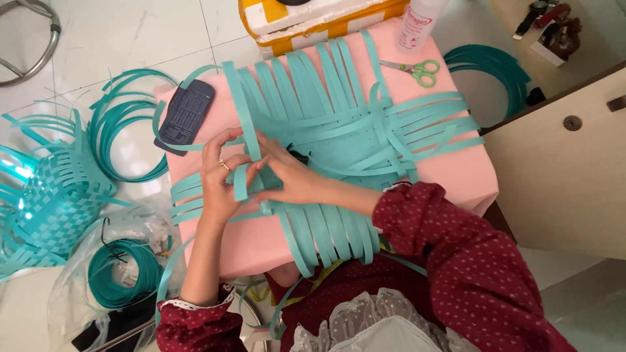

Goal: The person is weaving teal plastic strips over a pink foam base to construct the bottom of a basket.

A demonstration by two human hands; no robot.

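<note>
A loose mat of teal plastic strips is being woven on a pink foam board. My left hand pinches a teal strip end at the mat's left edge, a ring on one finger. My right hand presses on the crossing strips right beside it, fingertips touching the same strip. Both arms wear dark red dotted sleeves.
A dark phone-like slab lies on the board's left corner. Green-handled scissors and a white bottle sit at the far edge. On the floor: a woven teal basket, strip coils, a wooden cabinet on the right.
</note>
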